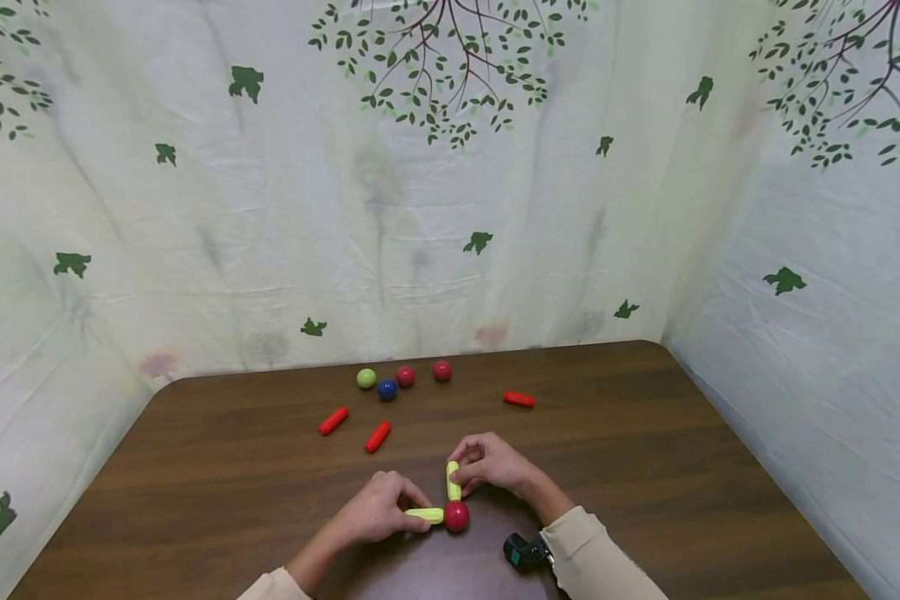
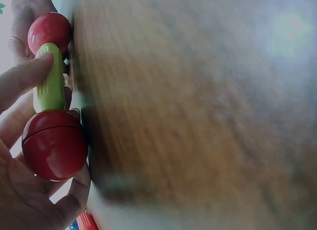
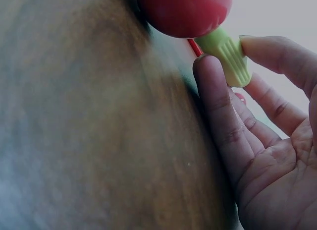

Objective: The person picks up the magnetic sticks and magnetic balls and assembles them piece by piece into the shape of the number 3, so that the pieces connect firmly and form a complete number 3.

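My left hand (image 1: pixel 378 507) pinches a ridged yellow-green stick (image 1: pixel 425 516) between thumb and fingers, low over the table. One end of that stick meets a red ball (image 1: pixel 456 515). In the left wrist view a second red ball (image 2: pixel 55 145) sits on the stick's other end, within my left palm and hidden from the head view. With thumb and fingertips my right hand (image 1: pixel 495 464) pinches another yellow-green stick (image 1: pixel 453 481), which joins the shared red ball from the far side. The two sticks form roughly a right angle.
Toward the back of the brown table (image 1: pixel 217 467) are a green ball (image 1: pixel 366 378), a blue ball (image 1: pixel 387 389) and two red balls, one (image 1: pixel 442 370) apart. Red sticks lie left of centre (image 1: pixel 378 437) and at right (image 1: pixel 519 400). Leaf-patterned cloth (image 1: pixel 390 250) encloses the table.
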`<state>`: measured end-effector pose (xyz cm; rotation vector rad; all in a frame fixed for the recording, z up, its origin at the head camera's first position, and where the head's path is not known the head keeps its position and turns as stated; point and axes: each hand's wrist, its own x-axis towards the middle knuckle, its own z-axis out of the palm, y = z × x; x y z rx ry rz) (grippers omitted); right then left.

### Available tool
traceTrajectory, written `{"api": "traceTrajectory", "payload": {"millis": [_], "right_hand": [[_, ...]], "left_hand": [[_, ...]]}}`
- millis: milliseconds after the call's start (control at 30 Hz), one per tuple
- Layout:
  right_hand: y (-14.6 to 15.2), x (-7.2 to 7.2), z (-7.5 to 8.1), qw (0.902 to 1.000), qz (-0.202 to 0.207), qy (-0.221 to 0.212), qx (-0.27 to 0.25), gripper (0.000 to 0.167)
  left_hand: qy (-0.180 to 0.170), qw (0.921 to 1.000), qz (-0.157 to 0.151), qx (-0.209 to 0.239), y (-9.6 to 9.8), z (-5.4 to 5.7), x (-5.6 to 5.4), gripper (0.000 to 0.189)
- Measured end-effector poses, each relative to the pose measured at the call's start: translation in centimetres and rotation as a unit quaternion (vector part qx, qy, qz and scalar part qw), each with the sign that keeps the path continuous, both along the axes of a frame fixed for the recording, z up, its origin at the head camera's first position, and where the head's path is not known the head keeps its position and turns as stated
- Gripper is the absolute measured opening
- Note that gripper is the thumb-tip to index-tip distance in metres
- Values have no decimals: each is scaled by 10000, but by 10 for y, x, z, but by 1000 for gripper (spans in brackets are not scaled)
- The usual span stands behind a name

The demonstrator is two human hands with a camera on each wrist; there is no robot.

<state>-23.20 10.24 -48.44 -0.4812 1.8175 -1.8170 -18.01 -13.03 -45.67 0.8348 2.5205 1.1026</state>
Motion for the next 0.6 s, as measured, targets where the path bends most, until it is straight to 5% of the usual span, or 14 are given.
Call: {"api": "traceTrajectory", "payload": {"millis": [200,367,600], "right_hand": [[1,0,2,9997,-9,205,120,21],[18,-10,9,9933,-434,965,469,27],[50,-38,24,9485,-1552,2307,1521,25]], "left_hand": [[-109,9999,80,5,-1,0,1,10],[-105,9999,123,10,-3,0,1,10],[-135,9998,98,107,-4,-2,1,10]]}}
